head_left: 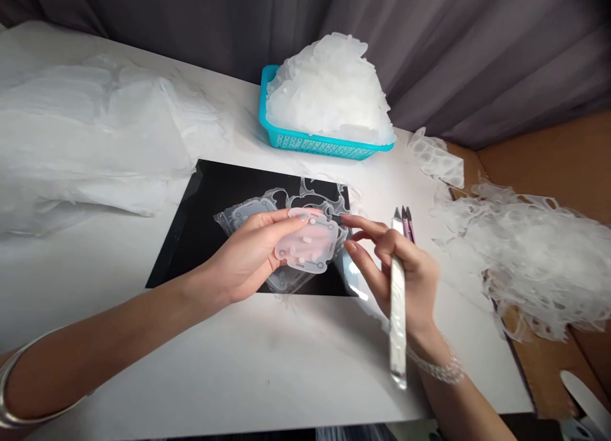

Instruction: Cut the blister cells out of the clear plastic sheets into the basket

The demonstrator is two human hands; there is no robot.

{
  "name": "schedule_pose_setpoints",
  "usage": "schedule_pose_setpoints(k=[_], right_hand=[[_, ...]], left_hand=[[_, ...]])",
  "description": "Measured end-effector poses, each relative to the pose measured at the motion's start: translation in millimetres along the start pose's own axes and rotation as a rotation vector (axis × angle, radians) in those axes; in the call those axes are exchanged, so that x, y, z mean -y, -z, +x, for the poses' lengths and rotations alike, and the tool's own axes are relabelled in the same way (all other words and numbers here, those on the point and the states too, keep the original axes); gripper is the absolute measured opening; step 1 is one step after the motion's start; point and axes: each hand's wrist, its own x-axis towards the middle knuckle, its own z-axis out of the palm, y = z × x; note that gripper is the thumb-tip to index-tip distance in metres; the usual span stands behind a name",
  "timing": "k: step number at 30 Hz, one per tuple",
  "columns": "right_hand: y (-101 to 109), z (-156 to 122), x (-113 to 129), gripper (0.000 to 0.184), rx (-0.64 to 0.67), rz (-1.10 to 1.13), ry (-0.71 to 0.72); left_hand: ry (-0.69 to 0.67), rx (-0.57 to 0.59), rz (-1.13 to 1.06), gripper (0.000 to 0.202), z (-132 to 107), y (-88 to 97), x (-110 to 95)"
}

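My left hand pinches a thin, milky, translucent die-cut sheet with rounded lobes, small holes and slots. My right hand is just right of that sheet, its thumb and index finger apart. Its other fingers hold a slim, white-wrapped tool upright against the palm; the kind of tool is unclear. Beneath my hands, a clear sheet with cut outlines and curly offcut strips lie on a black mat. My left fingertips behind the held piece are partly hidden.
A turquoise basket heaped with translucent pieces stands at the back. Stacked clear sheets cover the left side. Tangled offcuts fill a cardboard box on the right. Dark-tipped pinkish tools lie behind my right hand.
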Motion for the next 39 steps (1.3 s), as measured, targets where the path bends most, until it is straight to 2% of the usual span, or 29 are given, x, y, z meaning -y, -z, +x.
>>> schedule_pose_setpoints(k=[3, 5, 7, 9, 11, 12, 16, 18, 20, 24, 31, 39], right_hand=[[1.1, -2.2, -1.0, 0.041, 0.142, -0.172, 0.365], [-1.6, -3.5, -3.1, 0.037, 0.261, -0.265, 0.556], [-6.6, -5.5, -6.6, 0.031, 0.319, -0.33, 0.66], [-11.8, -8.8, -10.1, 0.027, 0.321, -0.32, 0.67], [-15.1, -12.2, -11.6, 0.03, 0.242, -0.245, 0.571], [-15.7, -13.1, -11.1, 0.033, 0.172, -0.193, 0.46], [-11.6, -7.6, -4.2, 0.045, -0.096, 0.22, -0.199], [-8.2, -1.5, -1.9, 0.049, -0.134, 0.463, -0.431], [-5.7, 3.0, -1.7, 0.052, -0.156, 0.6, -0.543], [-4.2, 2.9, -1.5, 0.052, -0.168, 0.688, -0.593], [-3.2, -0.6, 8.9, 0.051, -0.153, 0.714, -0.52], [-5.0, -2.9, 11.8, 0.051, -0.166, 0.638, -0.471]], left_hand=[[0.0, -0.017, -0.04, 0.02, 0.4, -0.6, -2.6], [0.002, -0.032, -0.058, 0.02, 0.4, -1.4, -3.6], [0.009, -0.046, -0.067, 0.02, 0.1, -2.0, -3.4], [0.025, -0.061, -0.065, 0.02, -0.1, -2.1, -2.4], [0.032, -0.071, -0.058, 0.021, 0.0, -1.5, -1.4], [0.024, -0.069, -0.055, 0.02, 0.0, -1.1, -1.2], [0.006, 0.024, -0.039, 0.029, -0.5, 0.1, -3.1], [0.03, 0.082, -0.023, 0.033, -2.0, 0.0, -4.7], [0.046, 0.115, 0.0, 0.032, -4.1, -0.6, -5.8], [0.085, 0.082, 0.071, 0.04, -7.6, -3.7, -6.6], [0.099, 0.093, 0.085, 0.036, -7.9, -6.5, -8.0], [0.117, 0.044, 0.101, 0.043, -6.1, -3.8, -5.7]])
